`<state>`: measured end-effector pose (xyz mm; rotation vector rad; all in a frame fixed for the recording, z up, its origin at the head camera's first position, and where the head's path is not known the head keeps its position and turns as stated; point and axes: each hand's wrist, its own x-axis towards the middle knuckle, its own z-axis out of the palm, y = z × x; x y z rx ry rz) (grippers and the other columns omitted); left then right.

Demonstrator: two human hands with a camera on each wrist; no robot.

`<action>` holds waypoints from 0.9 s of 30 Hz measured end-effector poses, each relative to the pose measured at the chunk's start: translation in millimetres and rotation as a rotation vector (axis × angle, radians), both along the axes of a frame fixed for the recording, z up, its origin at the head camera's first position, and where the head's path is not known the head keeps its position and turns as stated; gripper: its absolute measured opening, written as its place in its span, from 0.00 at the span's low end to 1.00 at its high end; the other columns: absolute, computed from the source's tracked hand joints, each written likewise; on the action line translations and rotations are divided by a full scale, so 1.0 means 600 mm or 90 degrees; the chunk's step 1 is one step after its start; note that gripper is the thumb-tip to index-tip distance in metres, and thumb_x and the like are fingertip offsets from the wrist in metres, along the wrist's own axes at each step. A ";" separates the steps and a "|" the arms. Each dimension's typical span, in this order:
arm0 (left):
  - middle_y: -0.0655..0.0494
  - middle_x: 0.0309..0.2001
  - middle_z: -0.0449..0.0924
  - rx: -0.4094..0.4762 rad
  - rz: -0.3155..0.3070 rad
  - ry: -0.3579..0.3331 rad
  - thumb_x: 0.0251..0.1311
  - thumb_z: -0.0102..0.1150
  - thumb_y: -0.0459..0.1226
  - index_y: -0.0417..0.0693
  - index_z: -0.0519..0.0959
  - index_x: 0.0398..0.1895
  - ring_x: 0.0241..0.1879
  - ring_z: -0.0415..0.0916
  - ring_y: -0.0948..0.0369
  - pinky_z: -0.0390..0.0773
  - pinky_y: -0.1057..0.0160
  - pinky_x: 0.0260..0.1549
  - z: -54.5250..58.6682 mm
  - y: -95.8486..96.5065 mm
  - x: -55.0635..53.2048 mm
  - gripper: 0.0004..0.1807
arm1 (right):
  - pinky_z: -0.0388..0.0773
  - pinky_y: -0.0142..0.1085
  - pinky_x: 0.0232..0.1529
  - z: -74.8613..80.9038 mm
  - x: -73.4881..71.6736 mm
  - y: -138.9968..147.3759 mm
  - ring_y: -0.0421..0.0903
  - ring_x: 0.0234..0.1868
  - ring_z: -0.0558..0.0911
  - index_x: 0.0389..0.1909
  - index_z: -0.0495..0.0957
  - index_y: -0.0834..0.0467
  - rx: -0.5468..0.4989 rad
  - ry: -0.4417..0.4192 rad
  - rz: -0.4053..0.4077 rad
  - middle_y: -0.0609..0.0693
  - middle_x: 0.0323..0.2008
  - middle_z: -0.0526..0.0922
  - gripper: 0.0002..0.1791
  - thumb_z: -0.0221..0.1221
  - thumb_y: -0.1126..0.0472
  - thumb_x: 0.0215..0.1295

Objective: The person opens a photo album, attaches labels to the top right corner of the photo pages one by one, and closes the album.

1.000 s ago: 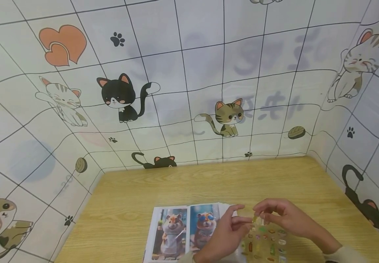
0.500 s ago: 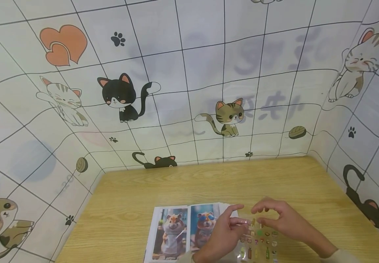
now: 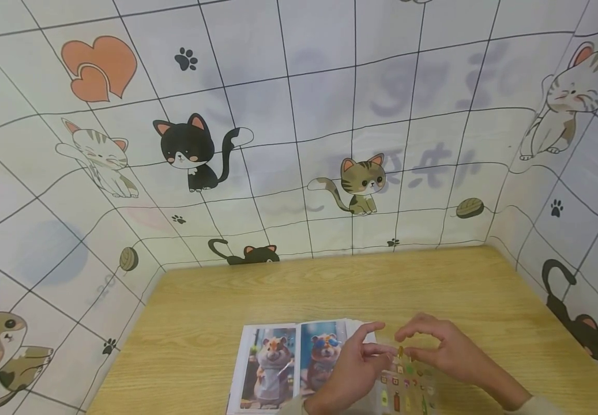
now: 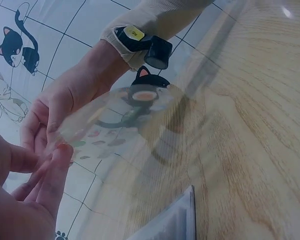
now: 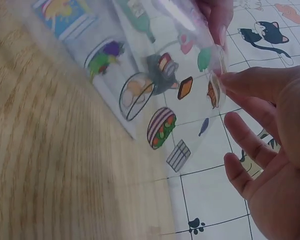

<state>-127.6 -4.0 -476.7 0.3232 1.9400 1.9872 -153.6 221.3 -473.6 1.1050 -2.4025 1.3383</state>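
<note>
A clear sticker sheet [image 3: 396,385] printed with small food and bottle pictures is held upright-tilted between both hands. My left hand [image 3: 353,369] pinches its left edge between thumb and fingers. At the sheet's top edge, my right hand [image 3: 446,351] pinches with thumb and index finger beside a small yellow-brown sticker [image 3: 401,351]. The right wrist view shows that thumb and index tip meeting at the sheet's edge, the other fingers of the right hand [image 5: 270,150] spread loosely. Whether the small sticker has come off its backing cannot be told. The sheet bends and looks blurred in the left wrist view.
Left of the sheet, an open album [image 3: 270,369] with hamster pictures lies on the wooden table [image 3: 299,294], partly covered by the left forearm. Cat-print sheeting [image 3: 288,144] walls in the table's back and sides.
The sticker sheet has shifted left and changed its tilt. My right index finger has lifted away from the thumb in the head view, while my left hand has barely moved.
</note>
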 end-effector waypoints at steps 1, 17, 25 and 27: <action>0.54 0.43 0.88 0.001 0.002 -0.003 0.63 0.57 0.28 0.53 0.68 0.67 0.30 0.80 0.68 0.62 0.74 0.18 0.000 0.000 0.000 0.29 | 0.77 0.31 0.44 -0.001 0.000 0.001 0.37 0.44 0.80 0.46 0.83 0.46 0.006 -0.001 -0.002 0.41 0.41 0.85 0.18 0.70 0.67 0.55; 0.51 0.39 0.88 0.015 0.059 -0.035 0.59 0.60 0.28 0.51 0.71 0.63 0.31 0.82 0.64 0.72 0.73 0.25 -0.003 0.009 -0.002 0.27 | 0.76 0.30 0.42 -0.011 0.008 -0.003 0.34 0.42 0.79 0.40 0.87 0.44 0.031 0.066 -0.091 0.35 0.38 0.86 0.17 0.74 0.64 0.49; 0.53 0.38 0.88 0.003 0.065 -0.033 0.61 0.60 0.29 0.52 0.71 0.64 0.32 0.82 0.62 0.69 0.72 0.21 -0.007 0.013 -0.003 0.27 | 0.72 0.29 0.45 -0.017 0.002 -0.003 0.37 0.41 0.79 0.40 0.86 0.44 0.001 0.108 -0.056 0.37 0.36 0.85 0.21 0.75 0.68 0.46; 0.53 0.38 0.88 -0.002 0.067 -0.034 0.61 0.60 0.29 0.52 0.71 0.64 0.32 0.82 0.62 0.69 0.72 0.21 -0.007 0.014 -0.004 0.26 | 0.72 0.29 0.45 -0.018 0.001 -0.003 0.37 0.41 0.79 0.40 0.86 0.45 0.000 0.106 -0.051 0.37 0.36 0.85 0.20 0.74 0.68 0.46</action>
